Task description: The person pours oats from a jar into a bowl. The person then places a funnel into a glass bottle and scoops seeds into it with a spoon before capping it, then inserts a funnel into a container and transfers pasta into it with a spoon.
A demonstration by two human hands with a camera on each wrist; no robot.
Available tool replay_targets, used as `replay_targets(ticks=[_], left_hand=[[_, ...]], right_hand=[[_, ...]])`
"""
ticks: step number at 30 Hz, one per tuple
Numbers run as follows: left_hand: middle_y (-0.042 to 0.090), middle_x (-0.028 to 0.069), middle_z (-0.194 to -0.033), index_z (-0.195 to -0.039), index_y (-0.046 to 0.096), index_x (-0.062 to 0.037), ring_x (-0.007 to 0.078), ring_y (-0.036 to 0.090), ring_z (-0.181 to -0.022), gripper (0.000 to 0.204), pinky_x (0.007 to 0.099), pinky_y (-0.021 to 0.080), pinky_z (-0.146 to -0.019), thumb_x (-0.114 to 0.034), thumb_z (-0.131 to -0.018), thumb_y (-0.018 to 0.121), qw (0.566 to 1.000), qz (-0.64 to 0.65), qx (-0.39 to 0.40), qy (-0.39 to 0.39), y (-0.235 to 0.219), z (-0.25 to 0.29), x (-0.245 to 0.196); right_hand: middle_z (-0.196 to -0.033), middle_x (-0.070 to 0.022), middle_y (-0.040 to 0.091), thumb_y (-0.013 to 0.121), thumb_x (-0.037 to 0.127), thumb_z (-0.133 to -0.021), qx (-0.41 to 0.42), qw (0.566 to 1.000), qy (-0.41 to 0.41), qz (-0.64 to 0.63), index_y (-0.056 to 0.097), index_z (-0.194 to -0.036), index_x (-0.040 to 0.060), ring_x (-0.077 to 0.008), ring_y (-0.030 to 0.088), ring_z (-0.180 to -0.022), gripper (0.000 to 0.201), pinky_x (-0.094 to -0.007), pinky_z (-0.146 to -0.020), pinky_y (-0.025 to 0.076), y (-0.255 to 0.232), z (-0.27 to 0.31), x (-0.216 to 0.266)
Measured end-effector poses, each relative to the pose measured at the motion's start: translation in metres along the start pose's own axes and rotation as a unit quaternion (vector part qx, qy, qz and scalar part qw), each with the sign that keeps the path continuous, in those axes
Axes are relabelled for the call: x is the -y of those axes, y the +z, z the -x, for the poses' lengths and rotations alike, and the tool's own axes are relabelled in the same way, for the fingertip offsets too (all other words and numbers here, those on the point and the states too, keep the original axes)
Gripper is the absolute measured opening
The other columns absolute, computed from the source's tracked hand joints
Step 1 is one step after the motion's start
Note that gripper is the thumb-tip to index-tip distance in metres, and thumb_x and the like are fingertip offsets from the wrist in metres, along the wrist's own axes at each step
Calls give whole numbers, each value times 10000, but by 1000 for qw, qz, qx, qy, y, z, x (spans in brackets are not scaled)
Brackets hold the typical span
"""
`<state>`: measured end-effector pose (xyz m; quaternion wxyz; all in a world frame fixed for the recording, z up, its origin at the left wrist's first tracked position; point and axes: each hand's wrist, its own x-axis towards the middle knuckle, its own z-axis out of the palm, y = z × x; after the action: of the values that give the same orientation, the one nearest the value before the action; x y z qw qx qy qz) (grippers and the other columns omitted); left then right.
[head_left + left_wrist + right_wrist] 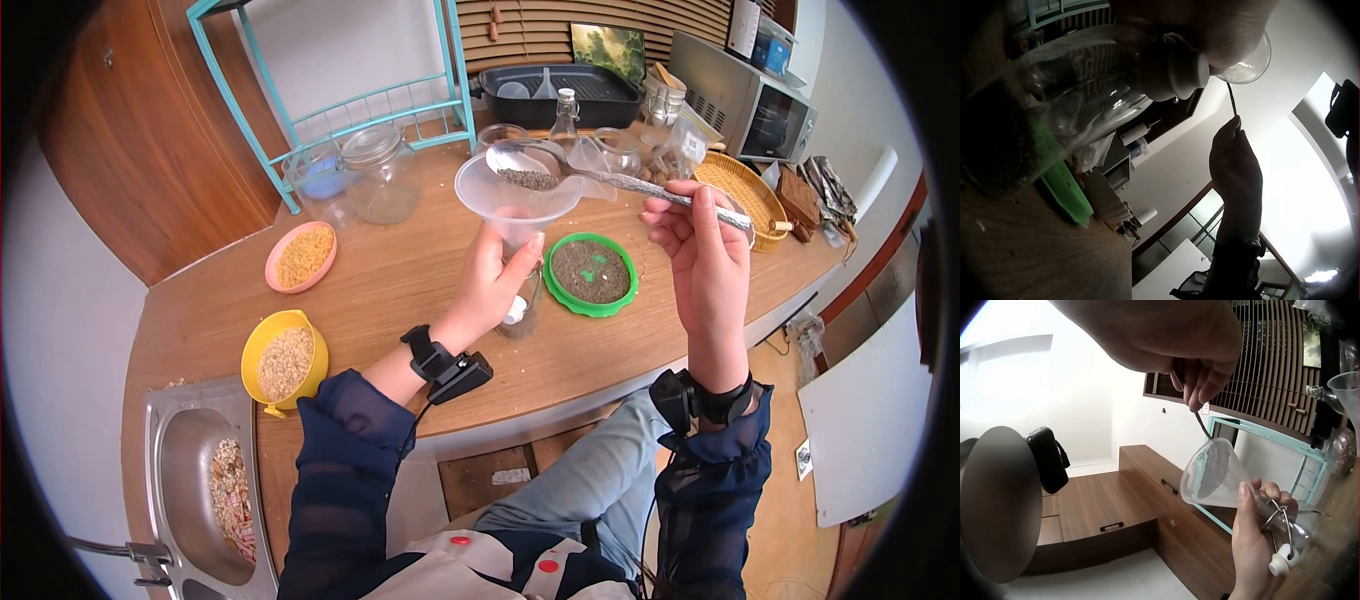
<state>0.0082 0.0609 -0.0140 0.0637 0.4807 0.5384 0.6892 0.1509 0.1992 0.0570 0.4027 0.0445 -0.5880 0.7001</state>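
In the head view my left hand [492,280] grips the neck of a clear swing-top bottle [1300,534] standing on the counter. A translucent funnel [500,212] sits in the bottle's mouth, its wide rim upward. The white stopper [1280,561] hangs beside the neck on its wire. Dark grains [997,144] show in the bottle's lower part. Between thumb and fingers, my right hand [708,250] pinches the patterned handle of a metal spoon [640,185]. Its bowl, carrying small dark grains [530,181], is over the funnel. A green dish [628,295] of similar grains lies right of the bottle.
A pink bowl [272,268] and a yellow bowl [318,360] with pale food stand left, near the sink [180,450]. Glass jars [380,185], a turquoise rack [460,100], a black pan [610,110], another swing-top bottle [564,118] and a wicker basket [735,185] line the back.
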Motion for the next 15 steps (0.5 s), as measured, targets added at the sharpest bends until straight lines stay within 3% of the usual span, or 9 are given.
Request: replay_targets(ticks=[11, 14, 15], left_hand=[[486, 39, -816, -1090, 365, -7, 108, 493, -741, 247, 261, 416, -712, -111, -880, 441, 1000, -6, 10, 9, -1, 0, 3], [488, 43, -819, -1118, 349, -7, 112, 493, -740, 276, 264, 417, -707, -117, -882, 440, 1000, 2, 5, 15, 0, 1, 5], [489, 44, -820, -1132, 342, -8, 115, 493, -739, 290, 265, 418, -705, -121, -884, 439, 1000, 2, 0, 22, 0, 1, 5]], right_hand=[[-883, -131, 606, 392, 241, -914, 5, 1000, -1, 23, 520, -1014, -27, -157, 589, -825, 313, -227, -674, 452, 2, 3, 0], [-878, -112, 610, 397, 217, -914, 8, 998, -23, 51, 544, -999, -20, -153, 588, -816, 292, -231, -677, 444, 3, 8, 2], [-873, -107, 612, 410, 184, -906, 28, 990, -75, 117, 554, -985, -22, -159, 584, -815, 263, -238, -677, 441, 3, 10, 4]])
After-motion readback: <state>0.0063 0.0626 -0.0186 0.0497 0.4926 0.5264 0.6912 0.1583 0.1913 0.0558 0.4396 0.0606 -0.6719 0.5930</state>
